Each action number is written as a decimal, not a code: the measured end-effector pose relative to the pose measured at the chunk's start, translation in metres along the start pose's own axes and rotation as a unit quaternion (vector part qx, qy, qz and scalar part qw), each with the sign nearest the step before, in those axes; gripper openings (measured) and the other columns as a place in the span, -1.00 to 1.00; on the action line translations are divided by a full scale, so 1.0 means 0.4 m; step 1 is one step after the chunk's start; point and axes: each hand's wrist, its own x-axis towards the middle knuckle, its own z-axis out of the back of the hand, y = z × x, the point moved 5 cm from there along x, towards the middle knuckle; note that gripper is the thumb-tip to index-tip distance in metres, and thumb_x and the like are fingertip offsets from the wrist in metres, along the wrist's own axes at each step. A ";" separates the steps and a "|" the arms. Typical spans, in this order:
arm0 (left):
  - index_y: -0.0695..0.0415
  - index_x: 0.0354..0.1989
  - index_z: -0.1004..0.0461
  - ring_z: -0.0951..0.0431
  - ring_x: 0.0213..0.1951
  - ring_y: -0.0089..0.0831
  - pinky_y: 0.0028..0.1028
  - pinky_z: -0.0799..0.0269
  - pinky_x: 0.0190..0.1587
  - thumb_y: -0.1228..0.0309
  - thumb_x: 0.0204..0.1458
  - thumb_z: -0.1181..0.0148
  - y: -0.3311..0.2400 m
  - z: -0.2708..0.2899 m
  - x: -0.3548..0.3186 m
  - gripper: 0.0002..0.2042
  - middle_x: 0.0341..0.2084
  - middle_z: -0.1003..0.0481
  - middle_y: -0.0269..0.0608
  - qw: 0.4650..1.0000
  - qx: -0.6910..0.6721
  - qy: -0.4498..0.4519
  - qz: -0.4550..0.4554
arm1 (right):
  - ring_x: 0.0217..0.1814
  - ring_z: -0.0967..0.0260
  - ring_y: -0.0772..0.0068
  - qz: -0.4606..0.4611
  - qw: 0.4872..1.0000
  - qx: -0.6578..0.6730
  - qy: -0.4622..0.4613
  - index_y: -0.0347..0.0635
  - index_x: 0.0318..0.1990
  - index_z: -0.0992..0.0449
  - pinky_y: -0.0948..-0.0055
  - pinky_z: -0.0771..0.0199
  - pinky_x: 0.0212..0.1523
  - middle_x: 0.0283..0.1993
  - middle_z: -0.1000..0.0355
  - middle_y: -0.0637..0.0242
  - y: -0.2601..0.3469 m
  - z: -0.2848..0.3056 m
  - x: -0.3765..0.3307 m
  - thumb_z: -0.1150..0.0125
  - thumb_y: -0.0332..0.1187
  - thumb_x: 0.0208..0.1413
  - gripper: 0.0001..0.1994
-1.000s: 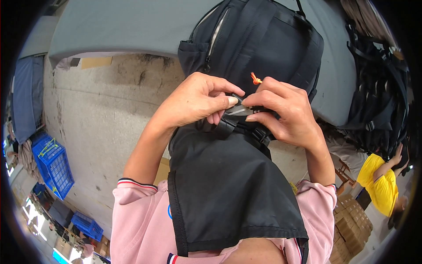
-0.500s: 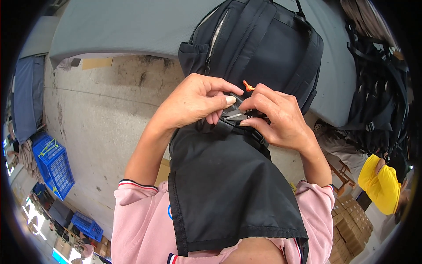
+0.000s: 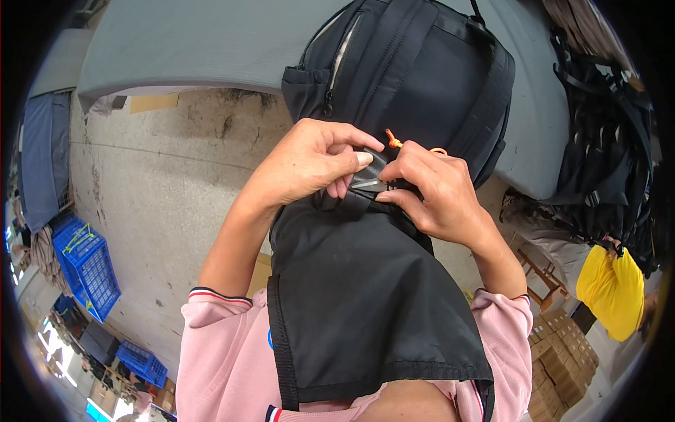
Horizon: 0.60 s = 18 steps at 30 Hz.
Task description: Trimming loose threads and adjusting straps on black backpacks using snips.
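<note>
A large black backpack lies in front of me on a grey-covered table. My left hand pinches a dark strap between thumb and fingers just below the backpack. Closed around a pair of small thread snips, my right hand is right beside it. A pale metal blade points left against the strap; the handles are mostly hidden in my fingers. From that hand sticks up a knotted orange cord. Black fabric spreads from beneath my hands to my chest.
The grey-covered table stretches across the far side. On the right hang several black bags, near a person in a yellow top. Blue plastic crates stand on the floor at left, and stacked cartons at lower right.
My right hand has shifted slightly left with the snips, and the blade lies further over the strap. My left hand has barely moved. The yellow-clad person has moved a little.
</note>
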 end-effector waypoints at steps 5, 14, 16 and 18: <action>0.28 -0.15 -0.44 -0.50 -0.51 -0.56 -0.61 -0.43 -0.49 0.49 0.04 -0.15 -0.149 0.138 -0.067 -0.79 -0.39 -0.51 -0.16 0.859 -0.105 -0.322 -0.384 | -0.53 -0.30 0.37 -0.009 0.977 0.067 -0.204 -0.17 -0.31 -0.48 0.49 -0.32 -0.53 -0.43 -0.40 0.27 0.024 0.054 -0.043 -0.38 -0.53 -0.29 -0.71; 0.25 -0.11 -0.39 -0.41 -0.04 -0.36 -0.48 -0.33 -0.01 0.65 0.00 0.04 0.267 0.158 -0.106 -0.74 -0.04 -0.34 -0.08 0.938 -0.009 -0.336 -0.087 | -0.42 -0.38 0.59 -0.213 0.938 0.227 -0.151 -0.26 -0.28 -0.47 0.61 -0.33 -0.40 -0.40 -0.44 0.29 -0.047 -0.140 -0.167 -0.22 -0.57 -0.03 -0.86; 0.22 -0.19 -0.41 -0.40 -0.11 -0.35 -0.48 -0.32 -0.06 0.64 -0.06 -0.02 0.250 0.138 -0.156 -0.77 -0.19 -0.37 -0.12 0.820 0.236 -0.499 -0.152 | -0.39 -0.40 0.56 -0.252 0.928 0.230 -0.152 -0.26 -0.25 -0.46 0.59 -0.35 -0.37 -0.38 -0.45 0.28 -0.072 -0.168 -0.169 -0.22 -0.55 -0.01 -0.86; 0.21 -0.21 -0.41 -0.40 -0.17 -0.29 -0.42 -0.32 -0.10 0.63 -0.10 -0.07 0.221 0.096 -0.180 -0.77 -0.25 -0.36 -0.10 0.806 0.287 -0.475 -0.205 | -0.28 -0.45 0.47 -0.328 0.904 0.234 -0.142 -0.26 -0.17 -0.42 0.54 -0.39 -0.29 -0.32 -0.46 0.26 -0.096 -0.190 -0.165 -0.20 -0.50 0.03 -0.81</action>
